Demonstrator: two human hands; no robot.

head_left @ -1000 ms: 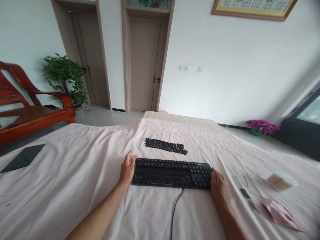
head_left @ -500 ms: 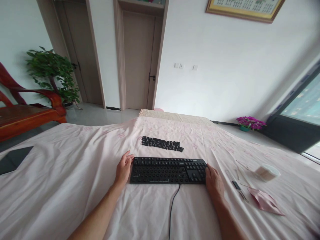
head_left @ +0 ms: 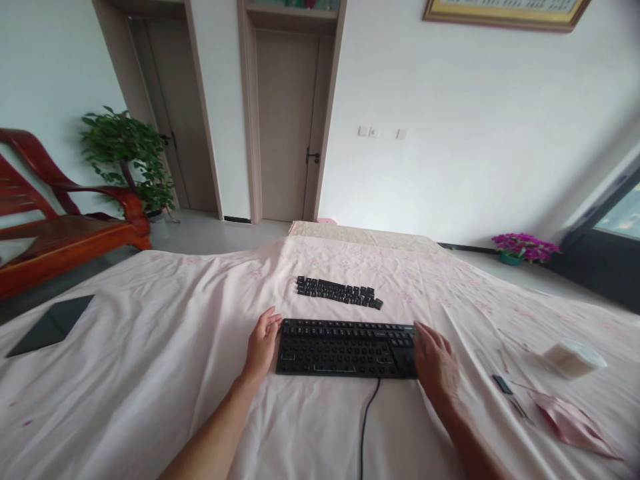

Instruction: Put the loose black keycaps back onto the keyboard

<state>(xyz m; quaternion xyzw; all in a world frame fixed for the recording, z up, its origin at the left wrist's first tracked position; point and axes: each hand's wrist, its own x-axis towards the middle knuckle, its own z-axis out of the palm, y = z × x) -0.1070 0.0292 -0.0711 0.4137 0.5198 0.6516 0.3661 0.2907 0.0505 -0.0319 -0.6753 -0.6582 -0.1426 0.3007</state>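
Observation:
A black keyboard [head_left: 340, 349] lies flat on the cloth, many keycaps gone from its lower rows and the top rows still capped. At its left end my left hand [head_left: 263, 343] grips the upper corner with the fingertips. Over the right end is my right hand [head_left: 436, 360], fingers stretched out and slightly blurred, hiding part of the number pad; whether it touches the keys I cannot tell. Behind the keyboard, loose black keycaps [head_left: 337, 292] are laid out in rows. The keyboard's cable [head_left: 367, 417] runs toward me.
On the pale floral cloth [head_left: 215, 373], a dark flat tablet-like object [head_left: 53, 325] lies at left. To the right are a tub of cotton swabs [head_left: 574, 359], a small dark tool [head_left: 502, 384], loose swabs and a pink cloth [head_left: 575, 425]. A wooden chair [head_left: 75, 230] stands beyond.
The view has swung slightly left, so everything sits further right. My right hand has moved from the keyboard's right edge inward over the number pad. My left hand stays at the left edge.

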